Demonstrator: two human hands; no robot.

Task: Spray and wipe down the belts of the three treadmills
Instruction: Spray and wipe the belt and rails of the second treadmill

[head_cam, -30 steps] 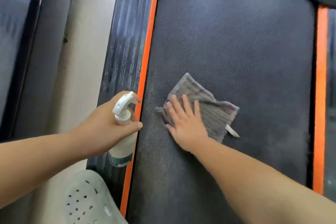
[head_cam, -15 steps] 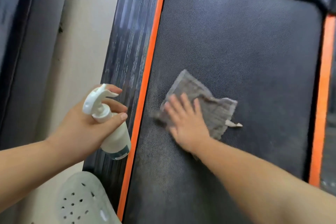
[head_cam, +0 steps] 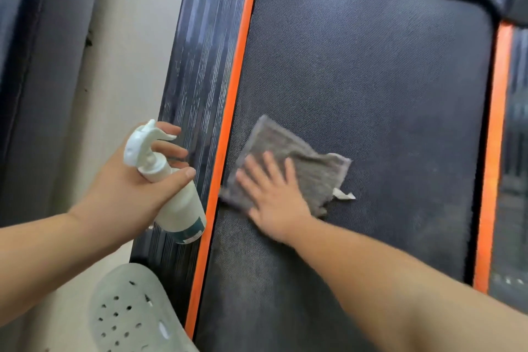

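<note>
A black treadmill belt [head_cam: 371, 80] fills the middle of the view, edged by orange strips. A grey cloth [head_cam: 305, 163] with a small white tag lies on the belt near its left orange strip [head_cam: 231, 111]. My right hand [head_cam: 271, 197] presses flat on the cloth with fingers spread. My left hand [head_cam: 134, 186] grips a white spray bottle [head_cam: 177, 203] by its neck, held over the treadmill's left side rail, nozzle pointing right.
The ribbed dark side rail [head_cam: 197, 71] runs left of the belt. Pale floor [head_cam: 114, 66] separates it from another dark treadmill [head_cam: 34, 80] at the far left. A pale green perforated shoe [head_cam: 128, 311] shows at the bottom. A second orange strip [head_cam: 491, 151] borders the right.
My left hand with the spray bottle has drawn back left, off the orange strip. My right hand has slid the cloth slightly left, to the belt's left edge.
</note>
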